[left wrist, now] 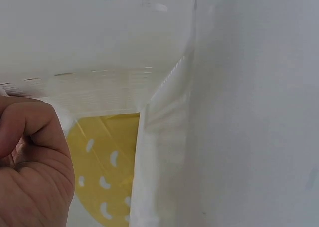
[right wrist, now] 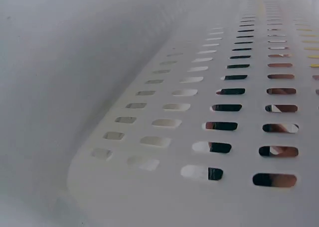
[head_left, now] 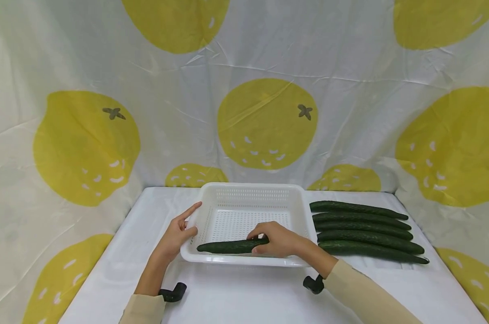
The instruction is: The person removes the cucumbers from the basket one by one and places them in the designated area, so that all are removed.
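Observation:
Inside the white plastic basket [head_left: 252,186], a dark green cucumber [head_left: 228,246] lies along the near side. My right hand [head_left: 277,240] holds it near its right end, thumb on the near side and fingers over the far side. At the basket's left rim is my left hand [head_left: 175,234], its thumb on the rim and index finger stretched along the edge; its other fingers curl in the left wrist view. Through the slots of the basket wall [right wrist: 164,142] in the right wrist view, bits of dark green and of a hand show.
Several more cucumbers [head_left: 366,226] lie side by side on the white tabletop [head_left: 244,292], right of the basket. Behind the table hangs a white cloth [head_left: 179,108] printed with large yellow fruit. A black wrist camera mount [head_left: 314,284] sits under the right forearm.

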A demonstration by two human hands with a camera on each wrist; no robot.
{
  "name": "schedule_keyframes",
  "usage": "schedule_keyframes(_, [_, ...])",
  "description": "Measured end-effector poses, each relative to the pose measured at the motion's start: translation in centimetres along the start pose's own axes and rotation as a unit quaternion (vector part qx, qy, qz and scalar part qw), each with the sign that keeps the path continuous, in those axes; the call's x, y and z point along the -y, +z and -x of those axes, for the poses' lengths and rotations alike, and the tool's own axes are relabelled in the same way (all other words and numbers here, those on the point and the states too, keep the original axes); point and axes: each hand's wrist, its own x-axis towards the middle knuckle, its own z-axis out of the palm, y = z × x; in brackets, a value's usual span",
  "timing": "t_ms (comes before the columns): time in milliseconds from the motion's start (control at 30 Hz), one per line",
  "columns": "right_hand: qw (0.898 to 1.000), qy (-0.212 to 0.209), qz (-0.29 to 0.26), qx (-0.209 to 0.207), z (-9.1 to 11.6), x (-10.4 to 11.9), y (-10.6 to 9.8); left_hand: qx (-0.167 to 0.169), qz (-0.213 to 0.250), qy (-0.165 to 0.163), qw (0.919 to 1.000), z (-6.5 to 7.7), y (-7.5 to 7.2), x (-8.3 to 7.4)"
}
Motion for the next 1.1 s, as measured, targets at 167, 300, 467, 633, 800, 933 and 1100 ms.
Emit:
schedule_keyframes(167, [0.999, -0.006, -0.023, -0.034, 0.4, -0.1, -0.7, 0.005, 0.01, -0.003, 0.9999, 0.0, 0.0, -0.2])
schedule_keyframes(300, [0.998, -0.006, -0.032, -0.056, 0.6, 0.1, -1.4, 0.003, 0.01, -0.005, 0.9999, 0.0, 0.0, -0.3])
schedule_keyframes(467, [0.997, -0.012, -0.039, -0.07, 1.1, 1.0, -2.7, -0.002, 0.006, -0.007, 1.0, 0.0, 0.0, -0.3])
schedule_keyframes(633, [0.995, -0.013, -0.04, -0.087, 2.2, 1.9, -4.2, -0.006, 0.005, -0.011, 0.9999, 0.0, 0.0, -0.1])
schedule_keyframes(800, [0.994, -0.007, -0.033, -0.101, 3.6, 1.7, -5.4, -0.007, 0.003, -0.018, 0.9998, 0.0, 0.0, 0.1])
schedule_keyframes(933, [0.993, -0.006, -0.033, -0.114, 5.0, 0.8, -5.9, -0.004, 0.012, -0.021, 0.9997, 0.0, 0.1, 0.1])
schedule_keyframes(1100, [0.991, 0.013, -0.025, -0.132, 7.1, -0.3, -6.6, 0.0, 0.016, -0.015, 0.9997, 0.0, 0.1, 0.1])
